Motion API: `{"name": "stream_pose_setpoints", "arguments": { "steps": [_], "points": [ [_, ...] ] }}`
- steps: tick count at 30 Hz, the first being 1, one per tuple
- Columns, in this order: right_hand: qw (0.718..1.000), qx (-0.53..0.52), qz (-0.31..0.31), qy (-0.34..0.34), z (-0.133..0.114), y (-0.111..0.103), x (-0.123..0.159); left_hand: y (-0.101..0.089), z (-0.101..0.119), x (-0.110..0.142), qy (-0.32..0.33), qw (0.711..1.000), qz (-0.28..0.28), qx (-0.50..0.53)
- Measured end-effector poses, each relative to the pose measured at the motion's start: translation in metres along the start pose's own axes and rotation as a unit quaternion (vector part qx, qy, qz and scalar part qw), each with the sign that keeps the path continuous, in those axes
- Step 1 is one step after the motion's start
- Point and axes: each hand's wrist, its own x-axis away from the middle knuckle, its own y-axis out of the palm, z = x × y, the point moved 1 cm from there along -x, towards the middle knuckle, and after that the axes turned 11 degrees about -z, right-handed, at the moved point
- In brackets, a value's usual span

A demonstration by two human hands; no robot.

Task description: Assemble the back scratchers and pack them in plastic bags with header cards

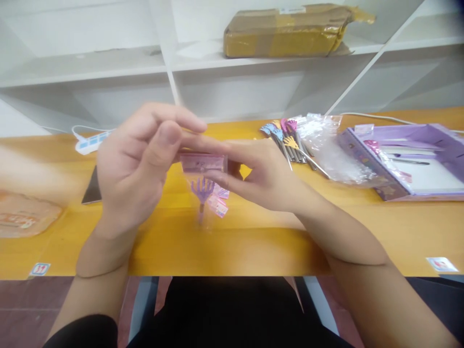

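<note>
Under pink header card (198, 164), purple hand-shaped scratcher (203, 192)

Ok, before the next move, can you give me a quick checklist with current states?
1. Right hand gripping the header card: ok, thumb on its front.
2. Left hand touching the card: cannot tell, its fingertips overlap the right hand's.
3. Purple back scratcher inside the clear bag: ok, prongs up.
4. Bag sealed: cannot tell, too blurred.
5. Area behind the bag clear: not ok, printed pink cards show there.
6. Purple tray open on top: ok, on the right.
</note>
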Motion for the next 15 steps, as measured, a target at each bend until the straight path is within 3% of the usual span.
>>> {"name": "stream_pose_setpoints", "arguments": {
  "steps": [6,10,15],
  "points": [
    [0.999,0.01,0.021,-0.043,0.003,0.001,-0.001,-0.01,-0.006,-0.006,0.009,0.996,-0.039,-0.074],
    [0.998,0.012,0.027,-0.051,0.002,0.001,-0.001,-0.017,-0.01,-0.005,-0.005,0.99,-0.084,-0.109],
    [0.999,0.014,0.017,-0.042,0.001,0.0,0.0,-0.021,-0.009,-0.002,-0.016,0.98,-0.101,-0.17]
  ]
}}
